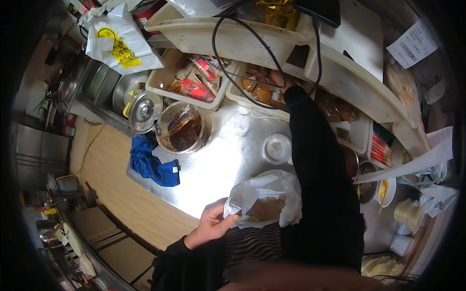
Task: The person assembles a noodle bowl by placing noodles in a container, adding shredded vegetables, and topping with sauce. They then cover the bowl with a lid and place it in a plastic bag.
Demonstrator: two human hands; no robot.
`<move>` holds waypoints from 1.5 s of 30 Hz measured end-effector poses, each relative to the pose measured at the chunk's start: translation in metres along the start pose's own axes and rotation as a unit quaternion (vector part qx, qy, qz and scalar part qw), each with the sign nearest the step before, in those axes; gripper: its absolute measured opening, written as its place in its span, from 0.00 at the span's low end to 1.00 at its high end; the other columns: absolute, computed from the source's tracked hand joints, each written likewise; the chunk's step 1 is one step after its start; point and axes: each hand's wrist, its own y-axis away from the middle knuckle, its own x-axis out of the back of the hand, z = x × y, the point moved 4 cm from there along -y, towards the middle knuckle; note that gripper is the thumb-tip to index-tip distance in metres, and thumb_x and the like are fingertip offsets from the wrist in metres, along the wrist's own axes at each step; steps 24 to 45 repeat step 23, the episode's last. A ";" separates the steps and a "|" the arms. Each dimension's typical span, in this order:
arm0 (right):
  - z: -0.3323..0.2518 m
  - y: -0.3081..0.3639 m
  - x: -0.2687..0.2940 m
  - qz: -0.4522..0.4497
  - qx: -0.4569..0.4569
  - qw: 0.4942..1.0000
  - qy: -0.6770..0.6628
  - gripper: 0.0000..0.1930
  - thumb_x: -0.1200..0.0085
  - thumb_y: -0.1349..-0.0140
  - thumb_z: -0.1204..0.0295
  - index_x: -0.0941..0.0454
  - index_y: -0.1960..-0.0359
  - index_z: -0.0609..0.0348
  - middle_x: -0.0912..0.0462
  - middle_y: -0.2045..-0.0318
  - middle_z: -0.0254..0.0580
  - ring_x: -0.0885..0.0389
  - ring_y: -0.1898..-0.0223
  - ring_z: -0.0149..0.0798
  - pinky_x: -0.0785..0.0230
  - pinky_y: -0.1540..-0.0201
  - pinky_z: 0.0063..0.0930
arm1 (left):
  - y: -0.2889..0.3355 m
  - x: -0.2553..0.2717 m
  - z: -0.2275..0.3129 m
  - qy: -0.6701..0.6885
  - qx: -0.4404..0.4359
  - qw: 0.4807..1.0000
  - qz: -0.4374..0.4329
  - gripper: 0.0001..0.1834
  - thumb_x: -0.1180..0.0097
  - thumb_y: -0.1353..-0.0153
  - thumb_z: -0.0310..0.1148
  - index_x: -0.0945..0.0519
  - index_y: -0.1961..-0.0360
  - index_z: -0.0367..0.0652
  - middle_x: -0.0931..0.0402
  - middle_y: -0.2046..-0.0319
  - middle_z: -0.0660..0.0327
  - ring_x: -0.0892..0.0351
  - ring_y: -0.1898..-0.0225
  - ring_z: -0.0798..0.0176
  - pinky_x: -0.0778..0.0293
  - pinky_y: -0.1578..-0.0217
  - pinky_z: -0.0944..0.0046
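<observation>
My left hand pinches the rim of a white plastic bag at the counter's near edge. Inside the bag sits a container of food, orange-brown with some green, seen through the opening and the thin plastic. Stretched far forward, my right arm ends over a white bin of small brown sealed packets. My right hand is at the bin's right side, among or just above the packets. Its fingers are mostly hidden by the sleeve and a hanging black cable.
A tub of dark red sauce stands left on the steel counter, beside a blue cloth and a metal lid. A round clear lid or bowl lies near my right arm. Another bin holds red packets.
</observation>
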 end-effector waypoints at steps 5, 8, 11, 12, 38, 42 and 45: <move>-0.003 0.023 0.022 0.105 0.023 0.992 -0.073 0.09 0.50 0.44 0.70 0.21 0.63 0.55 0.20 0.69 0.52 0.21 0.67 0.52 0.29 0.68 0.41 | -0.002 -0.002 0.001 0.005 -0.010 1.000 -0.009 0.09 0.45 0.39 0.31 0.23 0.64 0.35 0.23 0.69 0.61 0.26 0.67 0.71 0.31 0.64 0.70; -0.021 0.047 0.046 0.152 0.059 0.979 -0.124 0.10 0.48 0.45 0.71 0.21 0.61 0.53 0.20 0.67 0.52 0.20 0.66 0.52 0.28 0.68 0.39 | -0.004 -0.009 0.006 0.037 -0.008 0.999 -0.015 0.09 0.46 0.38 0.32 0.24 0.63 0.35 0.23 0.69 0.61 0.28 0.70 0.73 0.32 0.67 0.73; -0.024 0.109 0.073 0.114 0.038 0.981 -0.154 0.14 0.48 0.44 0.74 0.23 0.55 0.52 0.18 0.64 0.48 0.19 0.66 0.48 0.28 0.68 0.35 | -0.001 -0.014 0.008 0.107 0.022 0.994 -0.018 0.07 0.52 0.35 0.28 0.27 0.58 0.37 0.25 0.67 0.64 0.30 0.69 0.75 0.33 0.65 0.73; -0.023 0.133 0.086 0.115 0.035 0.980 -0.159 0.15 0.48 0.43 0.75 0.24 0.53 0.52 0.18 0.64 0.46 0.18 0.67 0.46 0.28 0.69 0.33 | -0.003 -0.016 0.009 0.119 0.014 0.993 -0.014 0.09 0.52 0.35 0.28 0.28 0.56 0.38 0.25 0.68 0.63 0.31 0.71 0.75 0.33 0.67 0.74; -0.053 0.311 0.306 0.256 0.048 0.552 -0.792 0.16 0.51 0.38 0.78 0.33 0.48 0.62 0.22 0.60 0.41 0.21 0.60 0.35 0.27 0.56 0.22 | -0.005 -0.043 0.016 0.241 0.000 0.971 0.003 0.23 0.55 0.39 0.21 0.39 0.41 0.37 0.25 0.69 0.58 0.33 0.75 0.72 0.35 0.69 0.74; -0.053 0.311 0.306 0.256 0.048 0.552 -0.792 0.16 0.51 0.38 0.78 0.33 0.48 0.62 0.22 0.60 0.41 0.21 0.60 0.35 0.27 0.56 0.22 | -0.005 -0.043 0.016 0.241 0.000 0.971 0.003 0.23 0.55 0.39 0.21 0.39 0.41 0.37 0.25 0.69 0.58 0.33 0.75 0.72 0.35 0.69 0.74; -0.053 0.311 0.306 0.256 0.048 0.552 -0.792 0.16 0.51 0.38 0.78 0.33 0.48 0.62 0.22 0.60 0.41 0.21 0.60 0.35 0.27 0.56 0.22 | -0.005 -0.043 0.016 0.241 0.000 0.971 0.003 0.23 0.55 0.39 0.21 0.39 0.41 0.37 0.25 0.69 0.58 0.33 0.75 0.72 0.35 0.69 0.74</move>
